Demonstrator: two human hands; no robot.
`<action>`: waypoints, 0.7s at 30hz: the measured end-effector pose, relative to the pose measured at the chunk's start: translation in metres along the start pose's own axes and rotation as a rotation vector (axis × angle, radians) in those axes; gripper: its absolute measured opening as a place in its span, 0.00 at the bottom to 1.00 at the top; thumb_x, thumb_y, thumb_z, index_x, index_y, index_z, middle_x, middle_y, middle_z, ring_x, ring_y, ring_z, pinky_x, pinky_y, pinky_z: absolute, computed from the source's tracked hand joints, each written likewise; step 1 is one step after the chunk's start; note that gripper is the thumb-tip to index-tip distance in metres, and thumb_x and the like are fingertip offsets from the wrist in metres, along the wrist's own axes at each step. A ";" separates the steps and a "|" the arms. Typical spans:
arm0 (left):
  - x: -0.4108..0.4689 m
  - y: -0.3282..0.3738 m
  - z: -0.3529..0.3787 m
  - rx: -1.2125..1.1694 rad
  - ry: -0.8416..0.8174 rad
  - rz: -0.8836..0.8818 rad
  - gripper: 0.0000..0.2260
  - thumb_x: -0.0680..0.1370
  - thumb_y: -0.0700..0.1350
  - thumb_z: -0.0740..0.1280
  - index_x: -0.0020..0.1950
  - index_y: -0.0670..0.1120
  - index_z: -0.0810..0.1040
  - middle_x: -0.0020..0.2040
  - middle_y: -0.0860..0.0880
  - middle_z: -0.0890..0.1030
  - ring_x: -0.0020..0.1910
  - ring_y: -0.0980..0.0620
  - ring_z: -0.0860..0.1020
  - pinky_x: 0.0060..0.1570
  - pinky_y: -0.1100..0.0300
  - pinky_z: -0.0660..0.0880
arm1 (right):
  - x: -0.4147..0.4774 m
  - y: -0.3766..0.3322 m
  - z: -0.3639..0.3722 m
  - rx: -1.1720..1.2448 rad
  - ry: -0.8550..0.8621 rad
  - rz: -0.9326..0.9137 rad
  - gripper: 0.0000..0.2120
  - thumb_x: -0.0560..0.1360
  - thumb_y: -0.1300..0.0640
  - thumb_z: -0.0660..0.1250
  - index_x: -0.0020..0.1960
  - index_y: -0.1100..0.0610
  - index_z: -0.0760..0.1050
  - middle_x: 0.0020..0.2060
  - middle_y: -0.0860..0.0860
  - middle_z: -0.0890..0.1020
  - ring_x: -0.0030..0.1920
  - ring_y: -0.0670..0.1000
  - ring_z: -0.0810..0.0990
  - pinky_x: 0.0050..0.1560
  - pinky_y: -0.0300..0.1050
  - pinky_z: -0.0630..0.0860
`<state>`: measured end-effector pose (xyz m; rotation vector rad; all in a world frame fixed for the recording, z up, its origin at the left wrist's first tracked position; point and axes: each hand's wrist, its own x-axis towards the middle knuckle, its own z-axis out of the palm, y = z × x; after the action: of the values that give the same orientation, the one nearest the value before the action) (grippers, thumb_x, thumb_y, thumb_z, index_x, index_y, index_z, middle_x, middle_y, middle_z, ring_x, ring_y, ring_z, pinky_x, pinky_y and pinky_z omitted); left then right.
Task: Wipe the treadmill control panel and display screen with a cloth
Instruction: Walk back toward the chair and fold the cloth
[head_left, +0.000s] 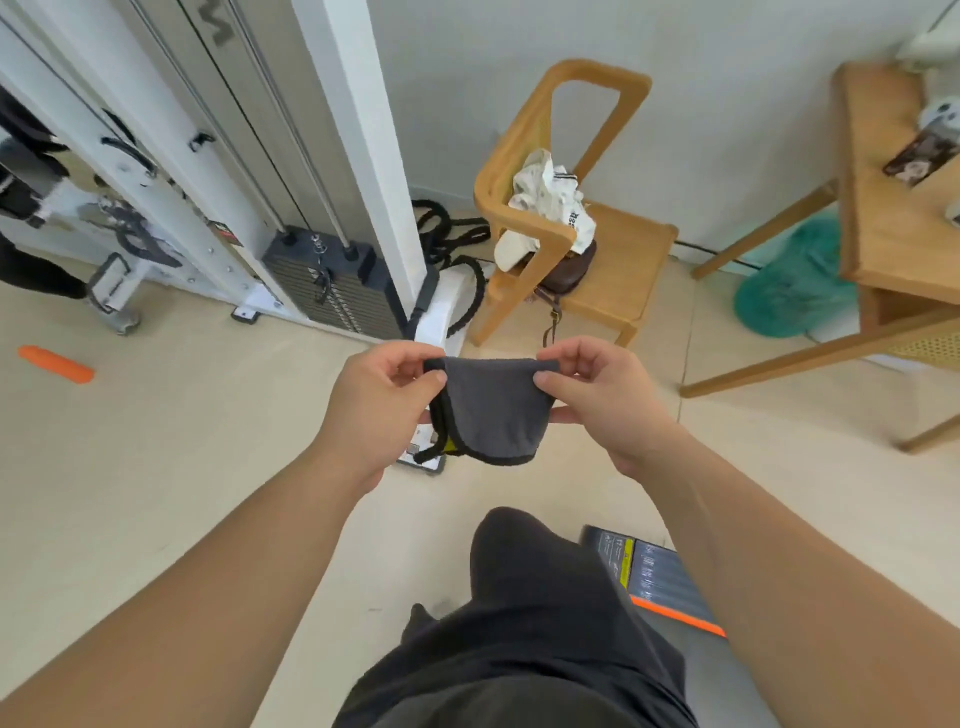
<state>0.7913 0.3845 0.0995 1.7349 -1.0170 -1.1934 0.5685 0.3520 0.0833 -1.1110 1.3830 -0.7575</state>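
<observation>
At the far left an orange bar-shaped object (56, 364) lies on the beige floor. Behind it stands a white cable machine (358, 130), its dark weight stack (337, 296) set low between the uprights. Black ropes (452, 241) coil on the floor just right of the machine, against the wall.

In the middle, nearer the camera, the left hand (382, 402) pinches the upper left corner of a dark grey cloth (491, 410) between thumb and curled fingers. The cloth hangs in the air above the floor, its top edge drawn taut between the two hands. It has black edging and a small yellow tag (451, 446) at its lower left. The right hand (597, 402) grips the upper right corner the same way, thumb on the near side.

Below the hands, a leg in dark trousers (530, 597) points forward. To its right lies a dark treadmill deck (654, 571) with an orange edge.

Further off, a wooden chair (623, 270) carries crumpled white printed fabric (550, 200) and a brown bag (569, 273). A teal round thing (784, 291) sits under a wooden table (883, 228) at the far right.
</observation>
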 end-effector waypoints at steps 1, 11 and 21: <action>0.009 0.005 0.003 0.006 -0.010 0.022 0.11 0.78 0.37 0.69 0.53 0.52 0.84 0.46 0.47 0.84 0.47 0.48 0.84 0.44 0.54 0.84 | 0.004 -0.003 -0.004 0.020 0.031 -0.003 0.06 0.78 0.65 0.72 0.52 0.55 0.82 0.42 0.54 0.83 0.45 0.51 0.84 0.46 0.49 0.85; 0.119 0.075 0.112 0.066 -0.193 0.119 0.09 0.78 0.36 0.68 0.50 0.52 0.79 0.43 0.49 0.82 0.44 0.49 0.83 0.48 0.47 0.84 | 0.082 -0.018 -0.099 0.170 0.282 0.001 0.07 0.77 0.64 0.72 0.51 0.54 0.79 0.37 0.49 0.81 0.42 0.49 0.83 0.43 0.50 0.85; 0.226 0.185 0.279 0.118 -0.420 0.156 0.09 0.79 0.37 0.67 0.48 0.52 0.77 0.44 0.48 0.82 0.45 0.41 0.82 0.43 0.36 0.82 | 0.169 -0.054 -0.249 0.254 0.545 0.078 0.07 0.79 0.62 0.72 0.51 0.55 0.74 0.40 0.50 0.83 0.47 0.53 0.85 0.43 0.55 0.86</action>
<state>0.5454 0.0647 0.1230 1.4880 -1.4675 -1.4539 0.3519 0.1372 0.1066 -0.6684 1.7085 -1.1991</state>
